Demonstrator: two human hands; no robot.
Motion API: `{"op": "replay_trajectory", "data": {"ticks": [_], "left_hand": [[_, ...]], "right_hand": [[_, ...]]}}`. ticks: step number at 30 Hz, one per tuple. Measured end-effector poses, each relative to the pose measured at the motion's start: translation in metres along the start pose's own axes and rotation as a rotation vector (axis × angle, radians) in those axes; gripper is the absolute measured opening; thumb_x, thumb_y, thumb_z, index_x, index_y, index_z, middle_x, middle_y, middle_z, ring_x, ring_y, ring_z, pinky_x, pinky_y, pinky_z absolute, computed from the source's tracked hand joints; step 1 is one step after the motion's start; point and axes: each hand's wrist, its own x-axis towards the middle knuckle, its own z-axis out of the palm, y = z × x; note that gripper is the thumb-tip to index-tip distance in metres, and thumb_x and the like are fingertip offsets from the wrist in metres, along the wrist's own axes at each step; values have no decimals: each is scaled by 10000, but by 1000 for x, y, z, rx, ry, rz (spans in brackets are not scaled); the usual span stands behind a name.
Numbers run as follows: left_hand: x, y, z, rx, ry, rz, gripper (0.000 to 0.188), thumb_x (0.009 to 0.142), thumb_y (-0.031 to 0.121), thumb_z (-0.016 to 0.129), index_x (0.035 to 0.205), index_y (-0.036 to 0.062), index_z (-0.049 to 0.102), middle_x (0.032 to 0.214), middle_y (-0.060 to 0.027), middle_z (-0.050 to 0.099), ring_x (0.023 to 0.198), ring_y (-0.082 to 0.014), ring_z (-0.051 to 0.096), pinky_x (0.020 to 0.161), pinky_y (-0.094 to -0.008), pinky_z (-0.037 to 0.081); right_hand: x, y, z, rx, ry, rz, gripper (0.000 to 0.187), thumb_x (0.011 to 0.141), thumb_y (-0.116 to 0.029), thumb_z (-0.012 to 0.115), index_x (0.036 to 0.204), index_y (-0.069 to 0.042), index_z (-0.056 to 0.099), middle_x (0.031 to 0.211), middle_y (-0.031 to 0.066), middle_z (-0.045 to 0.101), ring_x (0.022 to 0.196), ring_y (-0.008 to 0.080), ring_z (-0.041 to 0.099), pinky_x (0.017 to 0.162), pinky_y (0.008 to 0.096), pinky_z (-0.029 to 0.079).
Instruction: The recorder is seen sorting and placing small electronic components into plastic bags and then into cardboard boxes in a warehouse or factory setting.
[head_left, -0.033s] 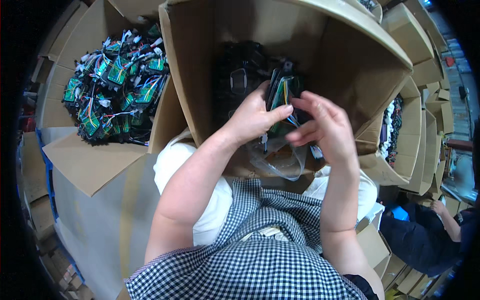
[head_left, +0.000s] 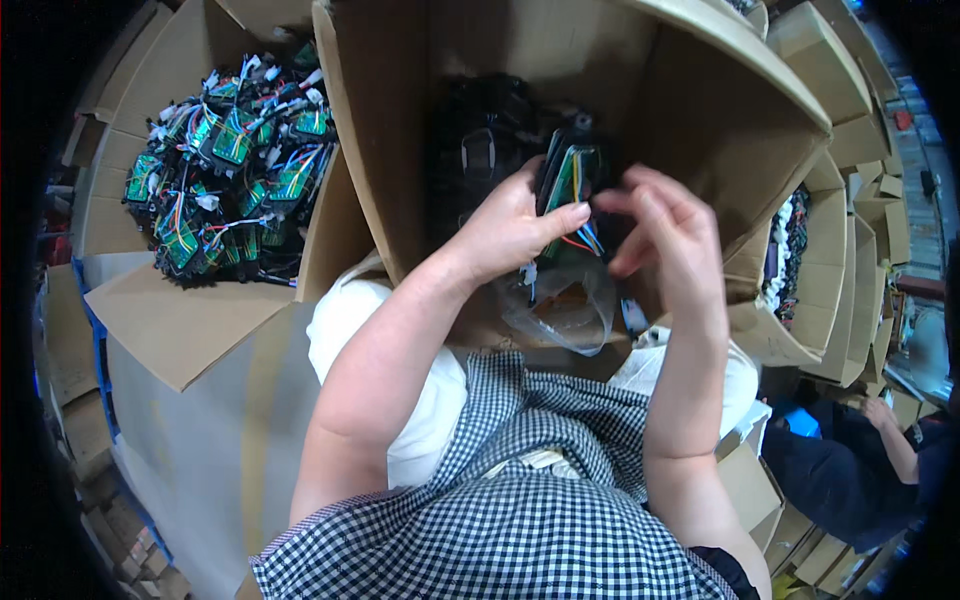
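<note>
Held board: green circuit board in dark casing [head_left: 575, 178], one or more dark pieces stacked behind it, inside the big cardboard box [head_left: 720, 130], near its middle
Left hand [head_left: 508, 222]: clamped on the board, thumb across its near end, other fingers mostly hidden behind
Right hand [head_left: 678, 235]: off to the right of the board, thumb and index spread, fingers curled toward it, blurred; fingertip contact with a wire, cannot tell
Hands: apart, the board and its wires between them
Key relation: board lies left of the right hand and a little beyond it; left hand nearer, being on it
Board long axis: runs near to far, far end leaning slightly right
Board pointing: far end into the box, green face turned up and toward the right hand
Wires [head_left: 588, 238]: coloured, out at the near end, trailing toward the person and right, to the right fingertips' side
Below: clear plastic bag [head_left: 560, 318] under the wires; small black connector [head_left: 633, 316] just below the right hand
Beyond left hand: dark parts [head_left: 482, 125] in the box
</note>
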Motion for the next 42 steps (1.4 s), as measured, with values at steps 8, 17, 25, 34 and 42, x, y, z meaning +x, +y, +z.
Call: {"op": "replay_trajectory", "data": {"ticks": [8,17,25,34,42], "left_hand": [[-3,22,6,-344,-122,-270,587,826,331,686,1262,31,432,1033,-70,584,969,-140,580,817,-299,497],[-11,22,-7,84,166,-142,412,896,341,605,1153,47,473,869,-69,650,523,-23,522,437,-143,421],[0,27,-6,22,247,-107,460,889,339,609,1209,40,468,987,-127,649,777,-188,668,690,-274,542],[1,21,-8,-20,316,-86,431,917,251,573,1240,5,425,1000,-110,609,749,-142,627,679,-254,529],[-18,8,5,-340,-132,-365,411,913,253,581,1225,51,405,871,-104,601,662,-124,629,484,-184,483]], "right_hand": [[44,16,18,47,39,-395,626,784,-78,707,1328,27,415,1067,113,623,928,154,613,761,259,523],[43,72,18,372,279,-222,394,892,-100,565,1250,18,448,1042,127,611,798,178,596,747,296,494],[5,262,16,-1622,-233,113,188,775,-159,559,903,-131,694,853,112,685,821,274,672,687,408,534],[1,198,-7,-660,96,90,183,780,-71,654,957,-25,647,824,77,666,682,139,620,589,267,494],[-19,96,0,416,71,-62,132,818,-53,672,940,-42,624,846,60,666,699,83,577,618,214,460]]}}
